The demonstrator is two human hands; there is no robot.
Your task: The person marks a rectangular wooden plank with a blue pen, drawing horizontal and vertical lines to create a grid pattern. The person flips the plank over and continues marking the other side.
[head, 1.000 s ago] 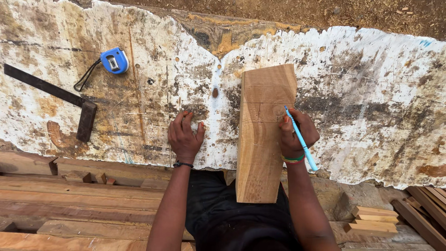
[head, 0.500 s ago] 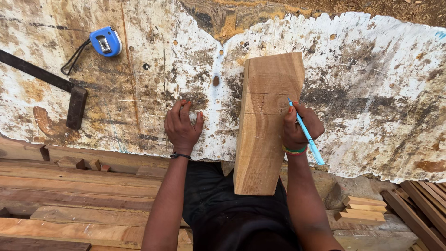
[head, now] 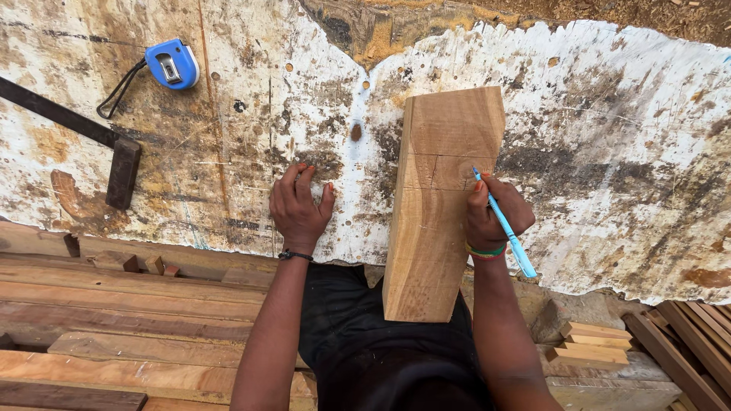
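Your right hand (head: 495,213) grips a blue pencil (head: 504,224) on the pale, line-marked wood block (head: 434,205); your left hand (head: 298,207) lies open on the table (head: 609,152).

Head view, straight down, close

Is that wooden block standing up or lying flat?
Lying flat: the block rests lengthwise on the table, its near end overhanging the edge.
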